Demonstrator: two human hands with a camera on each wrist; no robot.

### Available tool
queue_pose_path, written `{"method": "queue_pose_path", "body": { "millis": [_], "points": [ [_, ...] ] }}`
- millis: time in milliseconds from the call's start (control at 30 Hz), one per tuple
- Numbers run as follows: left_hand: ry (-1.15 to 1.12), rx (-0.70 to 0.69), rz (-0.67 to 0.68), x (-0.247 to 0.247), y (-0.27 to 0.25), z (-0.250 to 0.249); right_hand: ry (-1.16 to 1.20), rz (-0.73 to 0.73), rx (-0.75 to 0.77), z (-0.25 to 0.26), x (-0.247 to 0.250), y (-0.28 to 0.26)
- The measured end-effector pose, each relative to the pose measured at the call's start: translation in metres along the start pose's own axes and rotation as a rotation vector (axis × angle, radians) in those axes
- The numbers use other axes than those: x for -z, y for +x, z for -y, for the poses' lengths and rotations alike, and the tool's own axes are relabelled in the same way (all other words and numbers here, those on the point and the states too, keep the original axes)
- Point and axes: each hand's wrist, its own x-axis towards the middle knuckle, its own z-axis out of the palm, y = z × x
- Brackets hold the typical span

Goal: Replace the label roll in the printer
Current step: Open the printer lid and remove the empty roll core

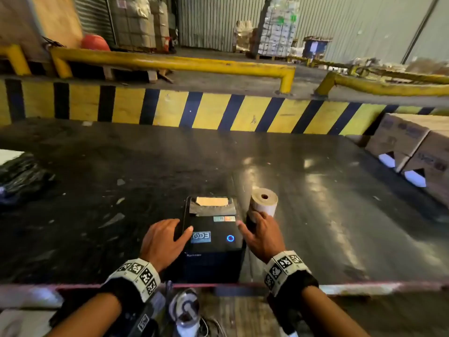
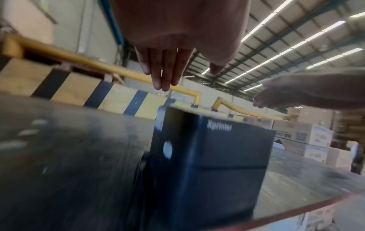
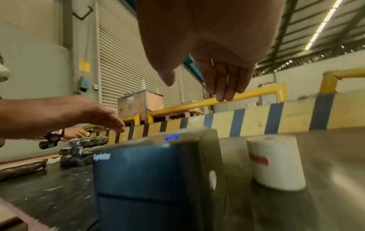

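Observation:
A black label printer (image 1: 212, 242) stands near the table's front edge, its blue ring light (image 1: 230, 238) lit and a strip of paper (image 1: 211, 201) showing at its top slot. A pale label roll (image 1: 263, 205) stands upright just right of it. My left hand (image 1: 178, 228) hovers over the printer's left top edge with fingers straight, holding nothing. My right hand (image 1: 251, 221) hovers between printer and roll, open too. The left wrist view shows the left hand (image 2: 189, 78) above the printer (image 2: 213, 156). The right wrist view shows the right hand (image 3: 197, 89) above the printer (image 3: 154, 171) and the roll (image 3: 276, 162).
The dark table (image 1: 315, 203) ends at a yellow-black striped barrier (image 1: 218, 113). Cardboard boxes (image 1: 413, 152) stand at the right edge, black wrapped bundles (image 1: 19, 176) at the left. Another person's hand (image 3: 73, 134) works beside those bundles (image 3: 85, 148).

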Motion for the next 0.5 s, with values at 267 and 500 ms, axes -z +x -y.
{"method": "queue_pose_path", "body": {
  "millis": [267,500],
  "points": [
    [-0.454,0.193,0.110,-0.056,-0.026,0.020,0.398,0.085,-0.204,-0.021,-0.066,-0.047],
    [-0.621,0.215,0.071,-0.073,-0.036,0.019,0.591,0.046,-0.268,-0.023,-0.076,-0.052]
  ]
}}
